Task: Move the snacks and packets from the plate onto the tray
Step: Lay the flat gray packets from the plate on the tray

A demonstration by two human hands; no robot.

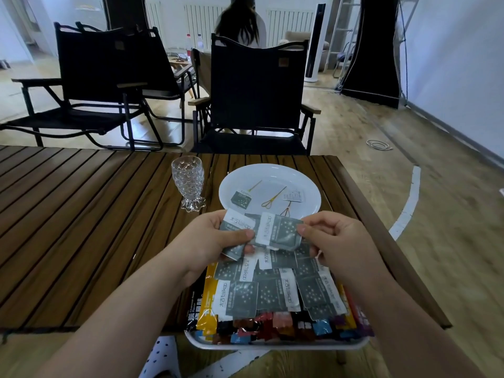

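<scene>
Left hand (pixel 215 241) curled round fan of grey sachets (pixel 237 227); right hand (pixel 338 241) pinches top sachet (pixel 281 231) by edge, thumb and forefinger closed; both above tray (pixel 272 346) heaped with snack bars (pixel 272 326); plate (pixel 311 197) beyond tray holds two packets (pixel 241 199).

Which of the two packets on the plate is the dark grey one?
The left packet, nearer the glass; the right packet is white.
</scene>
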